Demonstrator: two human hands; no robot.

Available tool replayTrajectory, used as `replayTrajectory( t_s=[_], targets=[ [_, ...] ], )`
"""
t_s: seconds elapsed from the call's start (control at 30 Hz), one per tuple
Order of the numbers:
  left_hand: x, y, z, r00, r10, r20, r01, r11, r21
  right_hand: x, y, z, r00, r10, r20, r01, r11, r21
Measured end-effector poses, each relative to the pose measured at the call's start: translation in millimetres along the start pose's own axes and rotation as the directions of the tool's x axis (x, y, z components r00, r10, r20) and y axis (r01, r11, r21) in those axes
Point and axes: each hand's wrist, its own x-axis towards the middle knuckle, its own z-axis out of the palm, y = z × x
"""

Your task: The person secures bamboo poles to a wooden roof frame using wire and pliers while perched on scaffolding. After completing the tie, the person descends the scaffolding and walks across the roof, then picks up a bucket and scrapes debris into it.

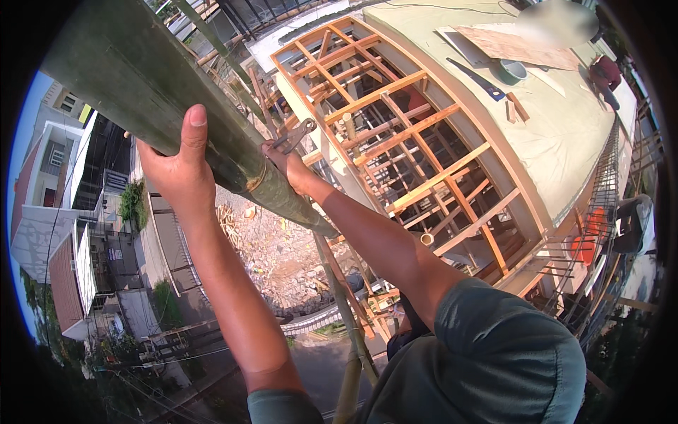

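A thick green bamboo pole (159, 78) slants from the upper left down toward the middle, close in front of me. My left hand (180, 173) is closed against its left side, the thumb raised along the front face and the fingers hidden behind the pole. On the pole's right side, my right hand (288, 168) grips a metal wrench (296, 136), whose ring end points up and to the right. That hand lies right beside the bamboo, and part of its fingers is out of sight.
Below to the right is a timber frame (417, 141) of crossed battens. Beyond it, a pale slab (537, 141) carries a handsaw (477, 79), a bucket (512, 71) and plywood (515, 46). A person (605, 78) is at the far right. Rubble ground (275, 261) lies far below.
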Motion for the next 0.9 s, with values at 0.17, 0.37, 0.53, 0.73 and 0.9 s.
replayTrajectory(
  t_s=[0.17,0.37,0.53,0.73,0.9],
  targets=[
    [-9,-5,-13,1.0,-0.027,-0.014,0.027,1.0,0.0,-7,9,6,0.991,-0.004,0.131,0.009,0.999,-0.039],
    [-19,-8,-16,0.989,-0.118,-0.085,0.12,0.992,0.026,-21,12,-11,0.989,-0.048,0.141,0.059,0.996,-0.072],
    [-24,-9,-39,0.984,-0.17,-0.049,0.172,0.984,0.037,-94,-20,-114,0.987,0.139,-0.087,-0.16,0.924,-0.347],
    [-23,-5,-32,0.984,-0.17,-0.047,0.17,0.985,0.008,-247,-46,-359,0.776,0.377,-0.505,-0.551,0.015,-0.835],
    [-27,-3,-36,0.979,-0.196,-0.049,0.197,0.98,-0.001,-371,-90,-427,0.412,0.36,-0.837,-0.791,-0.314,-0.525]
  ],
)
